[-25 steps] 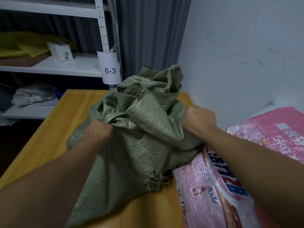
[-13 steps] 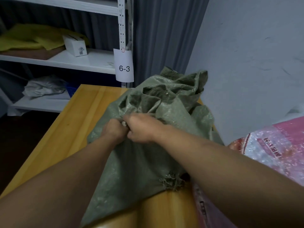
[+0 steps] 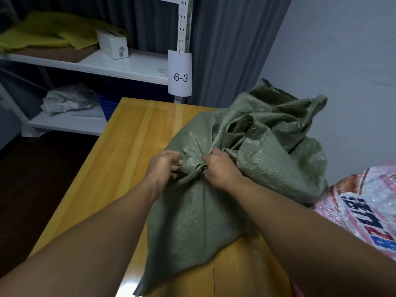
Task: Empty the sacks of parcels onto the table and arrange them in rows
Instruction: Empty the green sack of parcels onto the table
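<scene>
Since the sack must be tipped before anything can fall out, both hands grab it near its middle. The left hand and right hand sit close together, fingers curled, each pinching a bunched fold (likely to get a firm hold). It lies on the table, still lumpy at the far end, so no parcels show yet. A pink sack waits just beside it on the right. Far back, a shelf has a tag reading 6-3.
</scene>
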